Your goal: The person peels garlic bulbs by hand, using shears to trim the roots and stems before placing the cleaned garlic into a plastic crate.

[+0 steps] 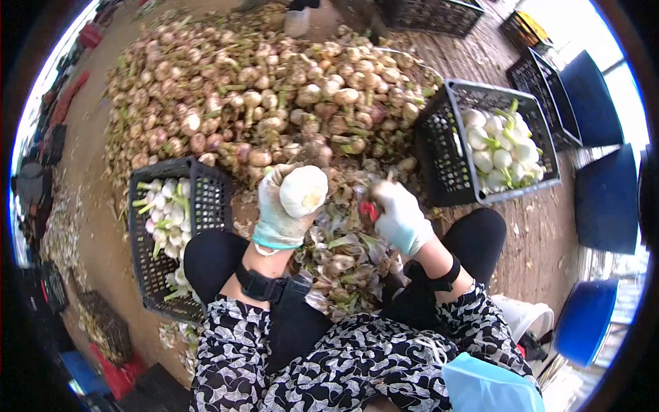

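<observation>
My left hand [278, 206], in a white and teal work glove, is closed around a large clean white garlic bulb [303, 191], its root end facing up. To its right, my right hand [401, 218], gloved too, grips a small red-handled tool [369, 210]; its working end is too blurred to identify. The two hands are apart, above loose peeled garlic skins [343, 257] on the ground between my knees. Just beyond them lies a big heap of unpeeled garlic [274, 96] with brownish skins and cut stems.
Left of my knee stands a black crate [141, 264] with white bulbs inside. A second black crate [449, 147] at the right holds peeled garlic [504, 147]. Farther right are blue tubs [604, 199] and a white bucket [525, 316]. More crates [439, 15] stand at the back.
</observation>
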`<action>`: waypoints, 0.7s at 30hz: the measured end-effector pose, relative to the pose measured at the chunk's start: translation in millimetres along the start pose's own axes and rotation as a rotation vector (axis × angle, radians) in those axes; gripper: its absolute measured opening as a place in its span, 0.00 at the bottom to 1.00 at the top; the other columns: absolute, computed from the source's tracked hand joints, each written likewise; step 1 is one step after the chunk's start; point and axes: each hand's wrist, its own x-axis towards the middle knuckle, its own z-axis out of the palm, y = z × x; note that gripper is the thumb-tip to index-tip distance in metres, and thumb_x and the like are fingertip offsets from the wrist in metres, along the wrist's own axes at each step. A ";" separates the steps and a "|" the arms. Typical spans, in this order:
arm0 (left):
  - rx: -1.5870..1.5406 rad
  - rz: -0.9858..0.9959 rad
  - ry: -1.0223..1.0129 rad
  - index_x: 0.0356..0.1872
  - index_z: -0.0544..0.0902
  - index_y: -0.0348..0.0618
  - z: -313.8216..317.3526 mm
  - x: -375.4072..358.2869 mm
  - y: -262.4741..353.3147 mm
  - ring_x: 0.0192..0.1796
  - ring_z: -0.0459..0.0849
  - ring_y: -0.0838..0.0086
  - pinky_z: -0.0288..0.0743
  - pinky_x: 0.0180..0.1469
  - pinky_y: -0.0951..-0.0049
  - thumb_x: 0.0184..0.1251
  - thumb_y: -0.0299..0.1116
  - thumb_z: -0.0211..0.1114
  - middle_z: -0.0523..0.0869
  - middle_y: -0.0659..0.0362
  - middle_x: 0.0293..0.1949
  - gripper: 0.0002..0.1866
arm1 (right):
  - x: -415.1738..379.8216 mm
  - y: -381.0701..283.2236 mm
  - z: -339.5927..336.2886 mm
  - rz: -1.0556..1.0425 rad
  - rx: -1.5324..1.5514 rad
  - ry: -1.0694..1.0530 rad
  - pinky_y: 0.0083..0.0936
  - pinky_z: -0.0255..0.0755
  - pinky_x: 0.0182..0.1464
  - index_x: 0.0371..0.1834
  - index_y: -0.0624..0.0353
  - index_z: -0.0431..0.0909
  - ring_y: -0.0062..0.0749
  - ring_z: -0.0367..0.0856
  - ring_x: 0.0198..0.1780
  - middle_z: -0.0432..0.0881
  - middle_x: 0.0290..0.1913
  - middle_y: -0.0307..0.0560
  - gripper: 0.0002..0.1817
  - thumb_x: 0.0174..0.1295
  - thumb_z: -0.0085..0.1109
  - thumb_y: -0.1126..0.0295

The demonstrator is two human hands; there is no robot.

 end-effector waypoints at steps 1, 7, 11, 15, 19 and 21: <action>-0.060 -0.140 -0.033 0.35 0.80 0.45 4.0 -6.4 5.5 0.34 0.86 0.63 0.83 0.35 0.64 0.62 0.35 0.51 0.85 0.53 0.33 0.10 | 3.0 -3.0 -9.5 0.061 0.226 0.116 0.38 0.70 0.42 0.37 0.61 0.78 0.54 0.76 0.43 0.77 0.41 0.59 0.12 0.47 0.55 0.75; 0.182 -0.082 0.265 0.40 0.77 0.44 22.3 23.7 -21.8 0.38 0.81 0.62 0.81 0.40 0.56 0.69 0.43 0.50 0.81 0.56 0.37 0.14 | -26.4 128.0 -33.1 0.481 0.429 0.052 0.17 0.68 0.33 0.33 0.65 0.72 0.23 0.72 0.32 0.77 0.29 0.40 0.04 0.60 0.46 0.80; 0.092 -0.139 -0.170 0.49 0.74 0.44 87.7 30.3 -64.9 0.52 0.74 0.61 0.70 0.56 0.54 0.63 0.49 0.61 0.75 0.53 0.46 0.21 | -51.6 133.6 -83.8 0.523 0.384 0.076 0.28 0.72 0.41 0.36 0.64 0.79 0.36 0.80 0.35 0.81 0.29 0.52 0.11 0.54 0.48 0.74; 0.262 -0.070 -0.378 0.57 0.71 0.39 93.2 36.1 -87.3 0.59 0.71 0.60 0.66 0.62 0.56 0.64 0.46 0.61 0.72 0.49 0.56 0.26 | -41.3 115.9 -46.0 0.695 -0.372 -0.490 0.31 0.74 0.50 0.48 0.61 0.76 0.47 0.79 0.50 0.80 0.47 0.57 0.17 0.54 0.50 0.72; 0.338 -0.153 -0.121 0.52 0.75 0.37 53.6 41.1 -65.4 0.48 0.80 0.60 0.74 0.53 0.58 0.67 0.37 0.55 0.80 0.49 0.47 0.17 | -54.5 184.3 42.5 0.680 -0.524 -0.579 0.34 0.76 0.48 0.52 0.58 0.75 0.46 0.80 0.49 0.82 0.45 0.55 0.19 0.56 0.55 0.69; 0.423 -0.106 -0.053 0.52 0.75 0.36 50.1 29.3 -58.4 0.48 0.81 0.62 0.75 0.52 0.58 0.67 0.35 0.55 0.81 0.50 0.47 0.17 | -52.9 200.5 60.5 0.734 -0.518 -0.579 0.35 0.77 0.47 0.48 0.58 0.78 0.46 0.82 0.47 0.81 0.46 0.56 0.16 0.56 0.55 0.70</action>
